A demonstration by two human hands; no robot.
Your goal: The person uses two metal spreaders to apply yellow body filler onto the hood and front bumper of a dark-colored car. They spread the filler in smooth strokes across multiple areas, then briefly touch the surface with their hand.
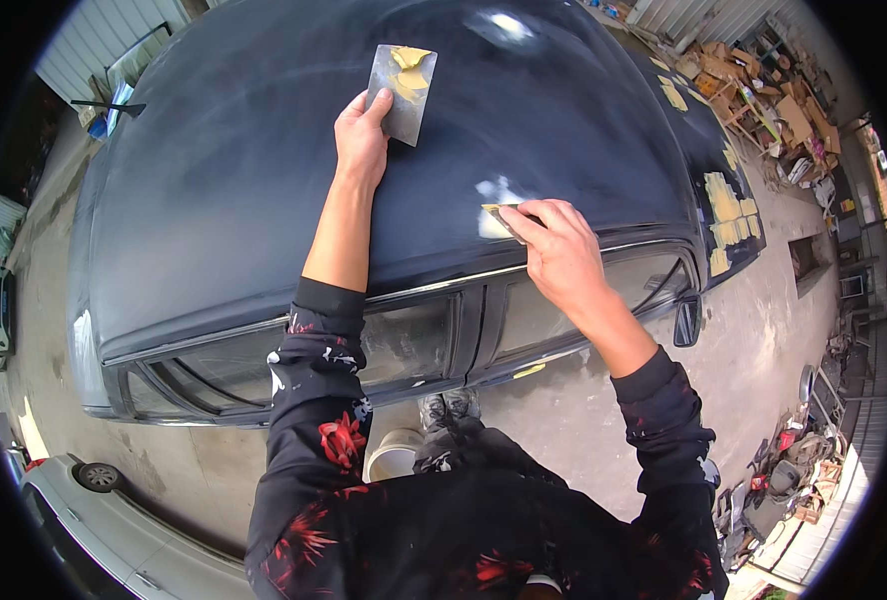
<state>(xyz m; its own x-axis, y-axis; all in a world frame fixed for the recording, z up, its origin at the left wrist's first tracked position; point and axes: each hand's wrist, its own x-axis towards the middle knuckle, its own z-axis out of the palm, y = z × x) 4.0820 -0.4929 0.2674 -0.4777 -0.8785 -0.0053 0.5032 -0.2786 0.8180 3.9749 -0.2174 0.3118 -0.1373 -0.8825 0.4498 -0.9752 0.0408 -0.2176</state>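
Note:
Before me is the dark, dull-finished roof (244, 190) of a car. My left hand (362, 142) grips a flat metal plate (402, 118) by its near edge, thumb on top, above the roof. Yellow putty (411, 72) lies in a smear on the plate's far end. Closed around a small putty spreader (509, 222) is my right hand (566, 250), near the roof's side edge. Some yellow putty shows on the spreader's tip, which is over a whitish patch (502, 190) on the roof. Whether the tip touches the patch I cannot tell.
Yellow putty patches (732, 215) cover parts of the car's front at the right. A mirror (688, 322) juts from its side. A white bucket (394, 456) stands by my feet. A silver car (114, 530) is behind at left; cardboard and clutter (794, 115) lie far right.

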